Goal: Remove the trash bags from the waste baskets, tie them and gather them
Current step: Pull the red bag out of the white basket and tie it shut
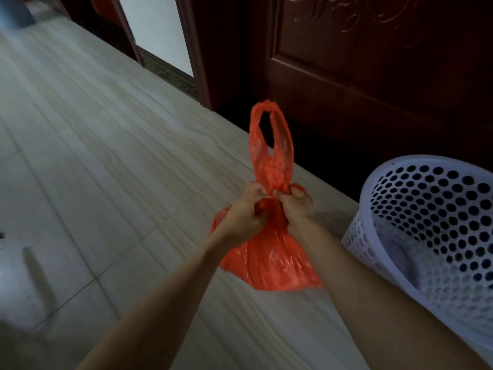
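left hand [244, 213] and right hand [294, 206]: fingers curled tight, gripping crinkly orange plastic bag [269, 260] neck | looped handle above fingers | perforated white basket [426, 209] right, seemingly plastic

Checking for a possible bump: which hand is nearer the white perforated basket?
Right. The right hand grips the red bag on the basket side; the left hand grips it farther away.

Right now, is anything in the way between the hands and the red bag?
No. Both the left hand and the right hand already grip the red bag at its neck. The white basket stands off to the right, apart.
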Demonstrator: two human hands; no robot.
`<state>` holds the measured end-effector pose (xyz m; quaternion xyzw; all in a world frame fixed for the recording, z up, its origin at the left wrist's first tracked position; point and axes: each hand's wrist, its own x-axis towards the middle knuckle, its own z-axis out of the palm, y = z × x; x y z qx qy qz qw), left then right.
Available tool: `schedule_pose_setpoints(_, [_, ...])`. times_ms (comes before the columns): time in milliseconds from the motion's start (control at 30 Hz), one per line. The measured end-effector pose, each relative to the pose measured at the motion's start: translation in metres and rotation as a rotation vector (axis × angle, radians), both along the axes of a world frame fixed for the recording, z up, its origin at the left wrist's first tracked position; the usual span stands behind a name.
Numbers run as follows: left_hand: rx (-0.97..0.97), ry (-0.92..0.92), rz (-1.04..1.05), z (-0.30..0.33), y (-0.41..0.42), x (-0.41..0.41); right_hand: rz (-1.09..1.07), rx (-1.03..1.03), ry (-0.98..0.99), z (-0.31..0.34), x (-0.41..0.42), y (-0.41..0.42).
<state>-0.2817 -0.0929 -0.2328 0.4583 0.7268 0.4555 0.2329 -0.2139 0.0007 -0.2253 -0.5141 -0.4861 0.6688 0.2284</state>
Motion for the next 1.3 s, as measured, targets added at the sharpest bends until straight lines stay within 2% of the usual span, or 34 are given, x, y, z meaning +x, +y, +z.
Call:
schedule_pose_setpoints(133, [0.039, 0.327, 0.054, 0.005, -0.007, 0.008, 0.028, 0.26, -0.114, -0.006, 0.0, 0.002])
schedule_pose_setpoints(200, [0.068, 0.405, 0.079, 0.004, -0.009, 0.012, 0.108, 0.384, -0.194, -0.008, 0.002, 0.002])
schedule_pose_setpoints(433, [0.095, 0.182, 0.325, 0.0, -0.005, 0.019, 0.412, 0.59, -0.29, -0.005, 0.004, -0.004])
schedule_pose_setpoints(533, [0.113, 0.107, 0.437, 0.0, -0.001, 0.012, 0.552, 0.609, -0.313, 0.0, 0.003, -0.006])
schedule_pose_setpoints(667, [0.136, -0.079, 0.473, 0.005, 0.003, 0.007, 0.673, 0.565, -0.237, 0.005, 0.006, -0.01])
schedule_pose_setpoints(767, [0.123, -0.068, 0.484, 0.009, 0.003, 0.009, 0.661, 0.67, -0.307, 0.006, 0.006, -0.006])
schedule_pose_setpoints(833, [0.084, 0.022, 0.445, 0.012, 0.003, 0.009, 0.539, 0.558, -0.293, 0.009, 0.005, -0.003])
schedule_pose_setpoints(900, [0.009, 0.185, 0.404, 0.013, 0.001, 0.011, 0.426, 0.252, -0.17, 0.009, 0.007, 0.0])
schedule_pose_setpoints(967, [-0.024, 0.302, 0.35, 0.014, -0.002, 0.012, 0.459, -0.049, -0.061, 0.011, 0.012, 0.005])
schedule_pose_setpoints(1033, [-0.019, 0.386, 0.287, 0.016, -0.004, 0.013, 0.541, -0.247, 0.014, 0.013, 0.019, 0.009])
schedule_pose_setpoints(1100, [-0.033, 0.473, 0.204, 0.015, -0.004, 0.011, 0.554, -0.304, 0.054, 0.013, 0.023, 0.012])
schedule_pose_setpoints(1167, [-0.101, 0.519, 0.151, 0.013, -0.002, 0.007, 0.531, -0.277, 0.048, 0.013, 0.025, 0.009])
schedule_pose_setpoints(1233, [-0.226, 0.484, 0.116, 0.009, -0.003, 0.001, 0.501, -0.207, 0.036, 0.012, 0.024, 0.006])
schedule_pose_setpoints(1300, [-0.316, 0.368, 0.049, 0.006, -0.005, -0.007, 0.472, -0.135, 0.034, 0.009, 0.024, 0.007])
